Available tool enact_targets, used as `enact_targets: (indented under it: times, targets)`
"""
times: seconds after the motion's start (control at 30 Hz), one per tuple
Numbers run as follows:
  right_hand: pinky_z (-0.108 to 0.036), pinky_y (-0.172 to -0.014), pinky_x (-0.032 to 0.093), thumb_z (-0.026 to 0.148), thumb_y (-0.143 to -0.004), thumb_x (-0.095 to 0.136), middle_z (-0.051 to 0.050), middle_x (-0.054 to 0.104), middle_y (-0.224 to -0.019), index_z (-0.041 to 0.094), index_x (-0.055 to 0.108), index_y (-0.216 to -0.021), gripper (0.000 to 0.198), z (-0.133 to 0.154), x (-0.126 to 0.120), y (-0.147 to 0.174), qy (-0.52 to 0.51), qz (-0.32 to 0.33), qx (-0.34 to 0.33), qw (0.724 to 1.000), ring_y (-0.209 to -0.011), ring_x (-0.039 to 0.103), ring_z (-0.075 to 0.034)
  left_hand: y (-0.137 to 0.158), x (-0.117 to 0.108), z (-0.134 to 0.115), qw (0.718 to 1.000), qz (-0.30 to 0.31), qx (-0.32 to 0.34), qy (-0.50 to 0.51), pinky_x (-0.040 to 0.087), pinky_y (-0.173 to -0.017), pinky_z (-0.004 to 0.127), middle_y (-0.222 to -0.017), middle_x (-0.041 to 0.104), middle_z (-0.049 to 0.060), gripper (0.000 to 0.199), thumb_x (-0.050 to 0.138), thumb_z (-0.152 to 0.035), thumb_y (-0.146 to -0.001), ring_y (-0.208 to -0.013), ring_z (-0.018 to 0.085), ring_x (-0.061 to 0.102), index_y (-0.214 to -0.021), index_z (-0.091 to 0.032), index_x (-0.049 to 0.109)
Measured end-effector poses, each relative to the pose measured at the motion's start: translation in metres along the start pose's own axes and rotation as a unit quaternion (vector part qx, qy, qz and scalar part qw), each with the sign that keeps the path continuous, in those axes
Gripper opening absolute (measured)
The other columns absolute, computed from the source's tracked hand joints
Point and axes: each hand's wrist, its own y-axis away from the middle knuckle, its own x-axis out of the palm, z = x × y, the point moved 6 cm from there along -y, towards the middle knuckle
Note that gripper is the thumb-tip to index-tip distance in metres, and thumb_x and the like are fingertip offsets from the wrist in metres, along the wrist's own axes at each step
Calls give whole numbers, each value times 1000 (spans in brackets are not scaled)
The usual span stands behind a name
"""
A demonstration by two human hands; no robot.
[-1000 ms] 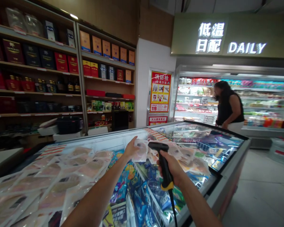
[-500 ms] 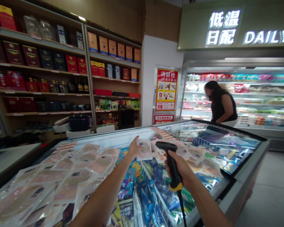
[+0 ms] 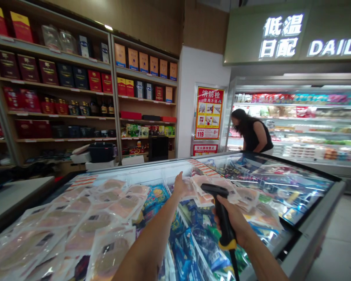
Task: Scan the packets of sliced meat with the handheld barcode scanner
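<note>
My right hand (image 3: 232,220) is wrapped around the grip of a black and yellow barcode scanner (image 3: 224,216), its head turned left and its cable hanging down. Farther in, my left hand (image 3: 179,186) reaches over the freezer, thumb up, at the edge of a flat clear packet (image 3: 189,188) with pale contents. Its fingers are partly hidden, but they appear closed on that packet. Similar packets (image 3: 242,194) lie just to the right. A larger spread of them (image 3: 96,222) covers the left side, several with dark labels. Blue and green bags (image 3: 190,249) fill the baskets between.
The chest freezer (image 3: 318,218) has a metal rim and a glass lid (image 3: 280,171) over its right part. A person (image 3: 256,134) bends beyond it by the lit chilled shelves. Shelves of boxes (image 3: 58,74) line the back left. A white counter (image 3: 20,195) stands at left.
My left hand has moved right with the packet, towards the right-hand pile. The scanner sits slightly farther right and lower. The person beyond leans lower and farther left in view.
</note>
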Motion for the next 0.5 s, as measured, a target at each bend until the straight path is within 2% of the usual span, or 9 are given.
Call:
enact_targets:
  times: [0.1,0.17,0.27,0.4,0.5]
  targets:
    - [-20,-29,35,43,-68,50,2,52,-49,17,48,-73,27,-3,3,0,7,11,-10,1000,-33,44,-8,2,-4,0,999,-3,-17,-39,28,-92,33,-132,23,16,70,47,0,-57,-118,25,28,-123,-12,30]
    - [-20,-29,35,43,-68,49,2,51,-49,17,48,-73,27,-7,7,0,11,21,-7,1000,-33,44,-8,2,-24,11,996,-10,-39,-82,28,-91,35,-134,19,17,71,52,-8,-57,-118,28,27,-124,-12,28]
    - [-20,-30,36,43,-68,50,2,52,-49,16,48,-72,27,-17,11,-1,16,24,15,999,-34,44,-8,3,-79,35,985,-20,-63,-161,30,-88,33,-129,31,16,65,54,-17,-56,-116,26,32,-118,-13,36]
    - [-21,-31,36,44,-66,51,1,53,-50,16,48,-70,29,-26,16,-3,15,31,24,999,-36,45,-9,17,-165,66,965,-44,-76,-249,35,-80,34,-106,54,15,44,58,-18,-49,-102,28,46,-93,-15,54]
    - [-21,-31,36,44,-66,52,1,52,-48,16,48,-68,29,-31,21,-2,17,37,32,999,-34,45,-9,36,-201,86,950,-33,-77,-299,38,-73,32,-81,62,12,20,60,-23,-46,-92,28,52,-65,-17,56]
